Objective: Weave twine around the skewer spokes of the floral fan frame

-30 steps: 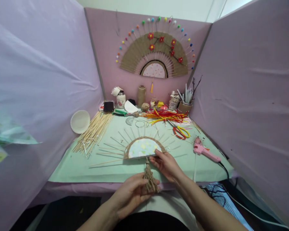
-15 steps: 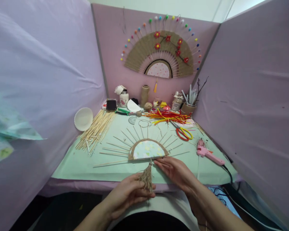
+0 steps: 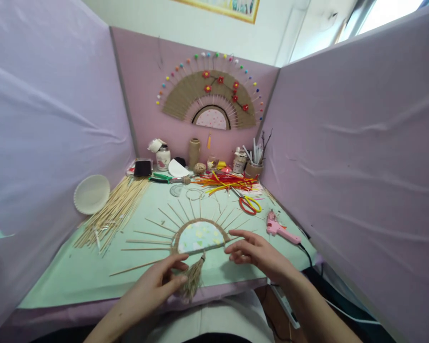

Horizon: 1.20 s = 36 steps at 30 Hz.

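A half-round fan piece (image 3: 202,237) with pale floral cloth and a brown border lies on the table, thin sticks (image 3: 152,234) spreading from its curved edge. A grey-brown fibre tassel (image 3: 194,278) hangs from its straight edge toward the table's front. My left hand (image 3: 166,277) is open just left of the tassel, fingers bent and apart, fingertips by the fan's lower left edge and thumb beside the strands; whether the thumb touches them I cannot tell. At the fan's right end, my right hand (image 3: 252,250) is open with its fingers spread, holding nothing.
A pink glue gun (image 3: 282,229) with a cable lies right, near red-and-yellow scissors (image 3: 249,204) and fuzzy red and yellow stems (image 3: 227,181). Loose bamboo sticks (image 3: 112,216) and a white dish (image 3: 92,194) are left. A larger decorated fan (image 3: 189,95) hangs on the back panel.
My left hand has moved from under the tassel to its left, its fingers now up by the fan's edge. My right hand's fingers have lifted and spread. The camera view has shifted.
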Available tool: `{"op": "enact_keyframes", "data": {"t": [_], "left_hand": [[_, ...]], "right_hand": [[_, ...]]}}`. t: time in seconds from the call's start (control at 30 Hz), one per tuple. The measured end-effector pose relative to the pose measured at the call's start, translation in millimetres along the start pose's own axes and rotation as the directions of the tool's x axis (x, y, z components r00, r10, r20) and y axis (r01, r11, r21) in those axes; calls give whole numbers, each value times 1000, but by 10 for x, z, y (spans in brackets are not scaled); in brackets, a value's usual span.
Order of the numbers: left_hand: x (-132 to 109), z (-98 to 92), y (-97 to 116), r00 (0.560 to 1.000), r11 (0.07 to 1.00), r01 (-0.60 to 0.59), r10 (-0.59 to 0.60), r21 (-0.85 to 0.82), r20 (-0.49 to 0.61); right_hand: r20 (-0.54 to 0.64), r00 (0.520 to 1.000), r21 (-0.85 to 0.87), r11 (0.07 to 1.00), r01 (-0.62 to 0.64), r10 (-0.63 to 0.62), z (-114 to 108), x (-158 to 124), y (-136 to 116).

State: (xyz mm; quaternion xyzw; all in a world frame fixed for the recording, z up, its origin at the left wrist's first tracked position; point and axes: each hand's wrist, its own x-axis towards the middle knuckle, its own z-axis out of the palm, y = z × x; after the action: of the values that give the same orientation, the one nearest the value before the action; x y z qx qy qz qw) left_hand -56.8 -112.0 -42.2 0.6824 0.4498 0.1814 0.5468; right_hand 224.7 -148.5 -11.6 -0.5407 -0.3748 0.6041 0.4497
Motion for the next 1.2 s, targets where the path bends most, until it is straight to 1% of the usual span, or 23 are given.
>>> {"op": "enact_keyframes", "data": {"t": [0.07, 0.13, 0.23, 0.37, 0.47, 0.53, 0.6, 0.63, 0.67, 0.73, 0.77, 0.8, 0.83, 0.9, 0.93, 0.97, 1.03, 1.07, 1.13, 1.2], "left_hand": [[71, 19, 17, 999, 998, -46, 48, 46, -25], [146, 46, 37, 996, 996, -81, 83, 45, -37], [252, 71, 76, 993, 994, -108, 109, 7, -52], [361, 87, 133, 989, 994, -106, 109, 39, -98], [406, 111, 164, 985, 990, -138, 140, 29, -104], [410, 119, 189, 985, 988, -150, 153, 41, -82], [398, 107, 225, 985, 985, -162, 165, 67, -55], [391, 92, 248, 983, 982, -175, 178, 71, -48], [388, 73, 272, 979, 979, -192, 196, 68, -53], [414, 32, 326, 969, 973, -227, 231, 50, -88], [448, 16, 354, 963, 970, -240, 243, 41, -115], [500, 5, 382, 955, 966, -257, 259, 29, -143], [569, 2, 410, 944, 960, -280, 277, 10, -181], [753, 21, 456, 918, 940, -340, 328, -16, -222], [861, 41, 472, 902, 927, -374, 354, -35, -245], [972, 66, 483, 898, 914, -398, 372, -76, -234], [1184, 128, 487, 904, 887, -413, 372, -205, -210], [1276, 161, 483, 903, 878, -420, 378, -231, -204], [1418, 224, 474, 887, 866, -451, 407, -216, -217], [1504, 275, 470, 864, 864, -485, 449, -136, -229]], "right_hand": [[-25, 997, -30, 997, 67, -67, -61, 32, -93], [-45, 994, -41, 994, 101, -103, -116, 78, -159], [-71, 990, -43, 992, 122, -125, -195, 161, -211], [-97, 984, -37, 989, 145, -148, -285, 265, -237], [-118, 978, -36, 985, 171, -174, -316, 337, -215], [-129, 968, -82, 975, 205, -215, -311, 382, -163], [-117, 950, -212, 942, 260, -288, -285, 425, -83], [-95, 937, -311, 904, 292, -336, -266, 445, -36], [-59, 921, -424, 845, 325, -384, -242, 467, 12], [41, 888, -640, 670, 375, -458, -183, 515, 103], [92, 878, -727, 570, 382, -471, -148, 545, 144], [133, 877, -796, 477, 372, -463, -109, 579, 181], [162, 886, -847, 399, 351, -435, -68, 617, 215], [180, 917, -909, 296, 293, -355, 12, 698, 269], [180, 931, -925, 267, 270, -318, 46, 736, 289], [179, 940, -934, 249, 255, -289, 72, 768, 303], [184, 948, -942, 230, 246, -258, 89, 808, 304], [193, 949, -942, 225, 251, -249, 77, 816, 286], [226, 947, -936, 218, 275, -227, 7, 821, 204], [263, 941, -928, 210, 307, -211, -117, 835, 60]]}}
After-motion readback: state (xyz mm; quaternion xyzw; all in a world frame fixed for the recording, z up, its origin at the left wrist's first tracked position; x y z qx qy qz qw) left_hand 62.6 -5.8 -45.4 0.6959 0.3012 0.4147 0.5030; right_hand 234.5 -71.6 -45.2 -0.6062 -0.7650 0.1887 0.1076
